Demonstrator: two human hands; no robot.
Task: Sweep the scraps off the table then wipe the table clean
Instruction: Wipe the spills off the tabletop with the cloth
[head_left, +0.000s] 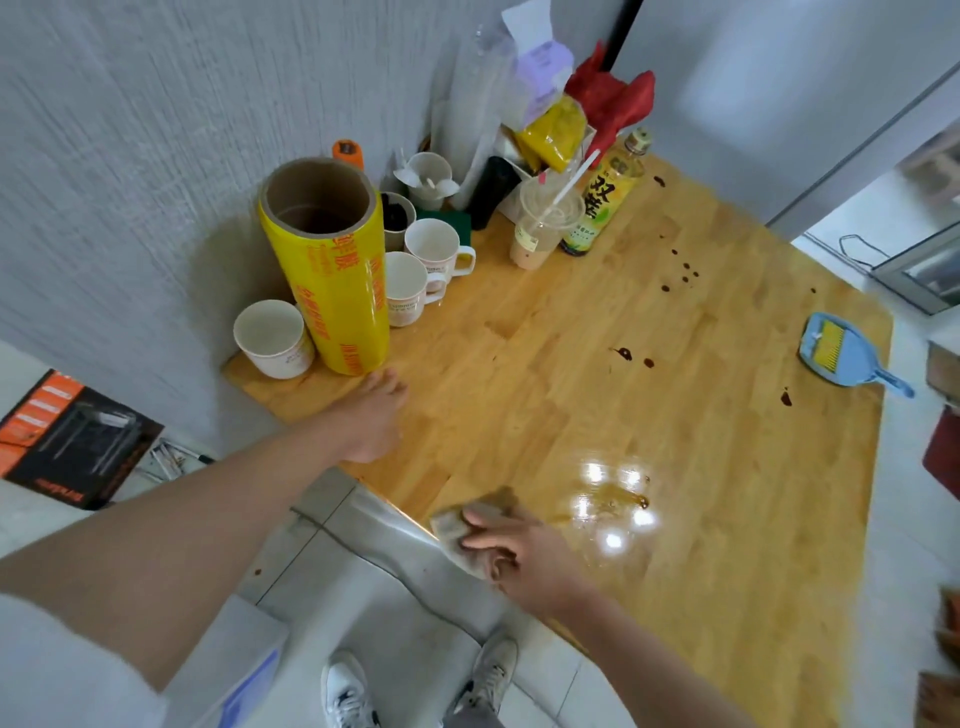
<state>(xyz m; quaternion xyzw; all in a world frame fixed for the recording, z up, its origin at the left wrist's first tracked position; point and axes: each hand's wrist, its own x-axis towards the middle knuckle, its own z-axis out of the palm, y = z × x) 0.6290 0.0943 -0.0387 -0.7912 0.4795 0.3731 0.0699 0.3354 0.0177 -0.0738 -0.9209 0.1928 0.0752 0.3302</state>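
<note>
Pressing a damp grey-brown cloth (467, 535) onto the near edge of the wooden tabletop (571, 374), the right hand (524, 561) sits at lower centre, fingers (483, 540) curled and clamped on the cloth. Just right of it lies a shiny wet patch (613, 514). Dark brown spots (680, 275) dot the upper right. The left hand (371, 421) rests flat at centre left, fingers together, beside a yellow film roll (332, 275). A blue dustpan (844, 358) lies at the right edge.

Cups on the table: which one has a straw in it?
The clear plastic cup beside the green-labelled bottle; the others are opaque white cups without straws.
</note>
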